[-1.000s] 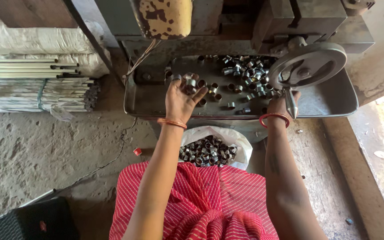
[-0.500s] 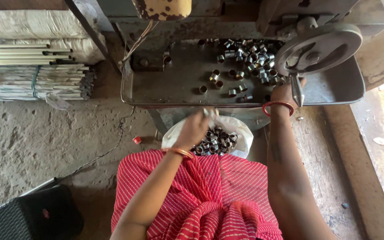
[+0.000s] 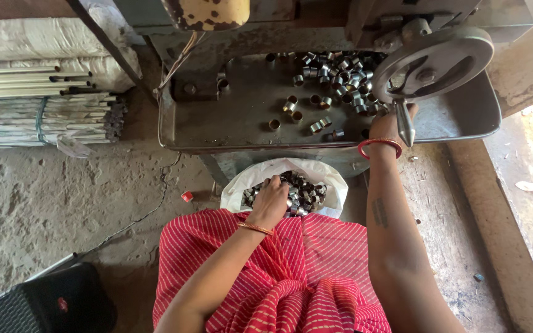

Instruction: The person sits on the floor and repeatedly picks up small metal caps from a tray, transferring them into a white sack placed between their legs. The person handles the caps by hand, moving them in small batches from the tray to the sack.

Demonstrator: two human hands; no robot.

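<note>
My left hand (image 3: 271, 200) reaches down into a white sack (image 3: 334, 185) on the floor, full of short metal rings (image 3: 306, 191); its fingers curl over the rings. Whether it grips any is hidden. My right hand (image 3: 387, 123) is up at the machine's grey handwheel (image 3: 442, 61), by its hanging handle (image 3: 403, 126), the fingers hidden behind the wheel. A metal tray (image 3: 229, 120) under the machine carries several loose rings (image 3: 334, 77), heaped at its far right. Red striped cloth (image 3: 303, 271) covers my lap.
A bundle of long metal tubes (image 3: 38, 114) lies at the left against white sacks. A small red cap (image 3: 187, 196) lies on the dusty floor. A dark crate (image 3: 38, 305) sits at the bottom left. A concrete strip (image 3: 495, 234) runs along the right.
My left hand left the tray, came down to the sack, and now rests in the rings there. My right hand has stayed at the handwheel.
</note>
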